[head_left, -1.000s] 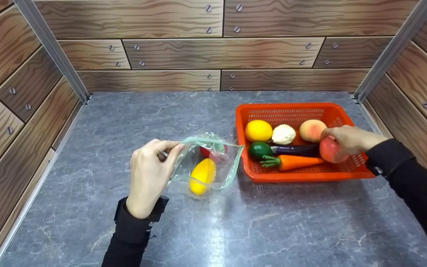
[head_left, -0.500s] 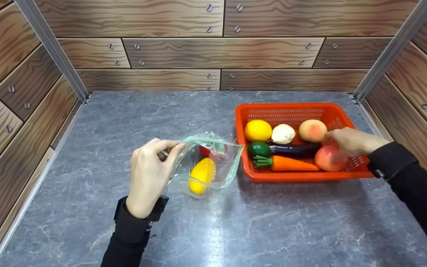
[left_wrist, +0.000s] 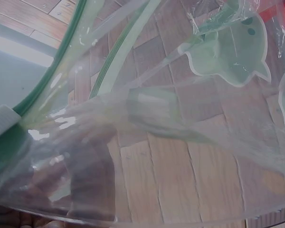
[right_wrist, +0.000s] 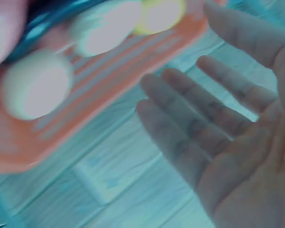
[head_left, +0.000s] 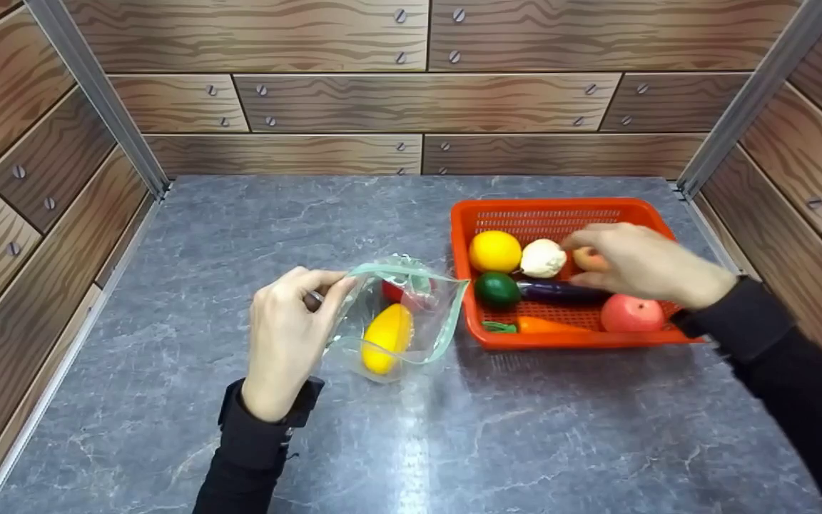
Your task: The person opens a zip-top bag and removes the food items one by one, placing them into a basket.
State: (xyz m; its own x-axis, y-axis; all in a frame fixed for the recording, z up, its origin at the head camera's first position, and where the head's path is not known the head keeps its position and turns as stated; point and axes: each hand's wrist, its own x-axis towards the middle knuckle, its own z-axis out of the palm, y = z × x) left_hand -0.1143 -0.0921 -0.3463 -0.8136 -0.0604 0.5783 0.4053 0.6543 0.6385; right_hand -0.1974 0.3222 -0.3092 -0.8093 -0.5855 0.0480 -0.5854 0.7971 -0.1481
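My left hand [head_left: 290, 335] pinches the green-edged rim of a clear zip bag [head_left: 443, 325], holding its mouth open. In the bag lie a yellow mango-like fruit [head_left: 386, 339] and a red item [head_left: 392, 291], partly hidden. Over the orange basket [head_left: 561, 344] hovers my right hand [head_left: 650, 264]; the right wrist view shows its fingers extended with nothing in them. It is nearest the peach [head_left: 589, 258], which it partly covers. Below it sits a pinkish-red round fruit [head_left: 632, 314]. The left wrist view looks through the bag's plastic.
Also in the basket are a yellow round fruit [head_left: 495, 251], a whitish bulb [head_left: 544, 258], a dark green fruit [head_left: 496, 290], an eggplant [head_left: 557, 291] and a carrot [head_left: 546, 325]. Wood-patterned walls [head_left: 332, 103] enclose the grey marbled tabletop [head_left: 240, 214] at back and sides.
My right hand has let go of the pinkish-red fruit at the basket's front right and moved up-left over the peach. The carrot has shifted left and forward. My left hand keeps still.
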